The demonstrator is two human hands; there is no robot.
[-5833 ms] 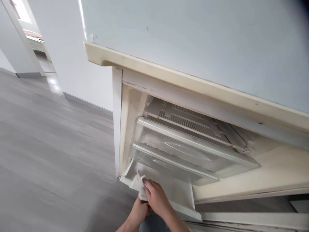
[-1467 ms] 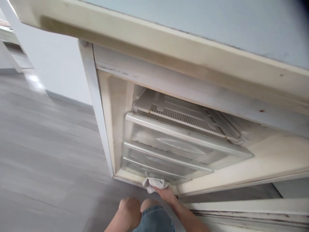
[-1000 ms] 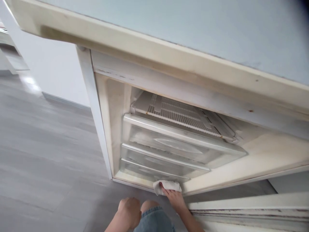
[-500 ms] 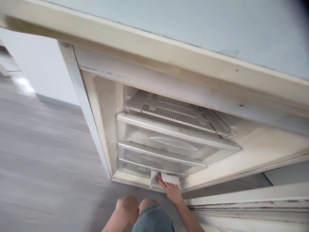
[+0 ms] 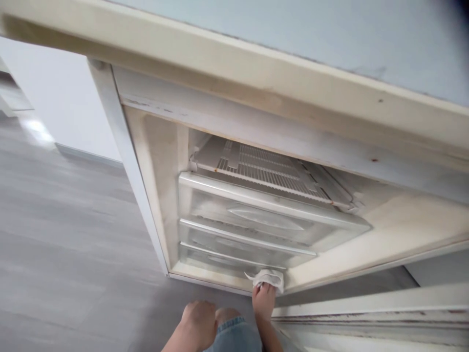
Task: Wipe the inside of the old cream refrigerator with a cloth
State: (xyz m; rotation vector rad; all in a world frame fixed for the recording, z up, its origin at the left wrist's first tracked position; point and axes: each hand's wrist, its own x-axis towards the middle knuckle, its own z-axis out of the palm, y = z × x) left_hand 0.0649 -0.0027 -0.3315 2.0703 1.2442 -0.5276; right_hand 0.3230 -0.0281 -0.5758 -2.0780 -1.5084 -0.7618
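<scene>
My right hand presses a white cloth against the bottom front edge of the freezer compartment, near its right corner. The fingers are bent around the cloth. Right above it are clear plastic drawers, stacked and pushed in. My left hand is curled up beside my knee, away from the freezer, and nothing shows in it. Over the drawers sits a white wire shelf.
The freezer door stands open at lower right, its seal stained. A pale blue upper surface with a cream edge juts out above the compartment. Grey flooring and a white cabinet lie to the left.
My right hand has slid the cloth rightward along the bottom edge, toward the corner, and the cloth is now more bunched. My left hand has shifted slightly to the right.
</scene>
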